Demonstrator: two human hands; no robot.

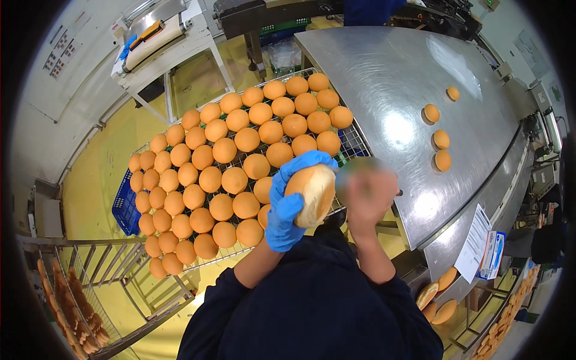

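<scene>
My left hand [284, 207], in a blue glove, is wrapped round a bun [318, 193] with a golden-brown top and a pale side turned to the right. Just right of the bun, my bare right hand [375, 195] is raised; its fingers are smeared, and I cannot make out whether they hold anything. Below both hands lies a wire rack [356, 144] covered with rows of round golden-brown buns [234, 179]. The held bun is above the rack's right part.
A steel table [378, 78] stands at the right, with several small buns [441, 139], a paper sheet [473, 243] and a box [491, 255]. A blue crate [125, 207] is on the floor at left. Racks of buns stand at lower left and right.
</scene>
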